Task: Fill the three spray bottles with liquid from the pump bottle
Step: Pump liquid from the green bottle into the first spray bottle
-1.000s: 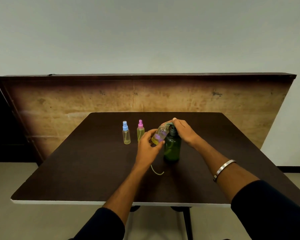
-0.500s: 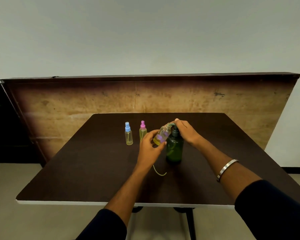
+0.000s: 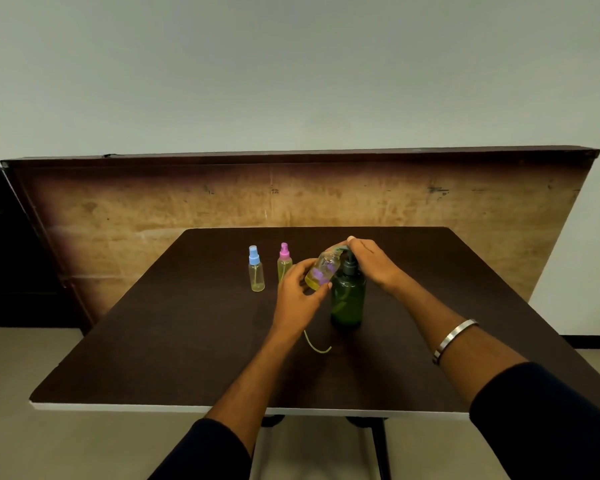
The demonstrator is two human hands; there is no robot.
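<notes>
A dark brown table (image 3: 174, 344) with a pale front edge fills the lower middle of the frame. Standing on it: a blue-capped spray bottle (image 3: 256, 269), a pink-capped one (image 3: 284, 262) just right, a green pump bottle (image 3: 347, 299) at centre. A thin curved tube (image 3: 315, 345) lies below centre.

The pump head of the dark green translucent pump bottle (image 3: 347, 299) is covered by the right hand (image 3: 371, 263); spout position cannot be determined. The mouth of the tilted clear spray bottle with purple print (image 3: 321, 270) is hidden beneath that hand. The left hand (image 3: 300, 294) conceals the bottle's near side. The print is too blurred to read. Both dark sleeves (image 3: 548, 420) are cut off by the lower frame edge.
</notes>
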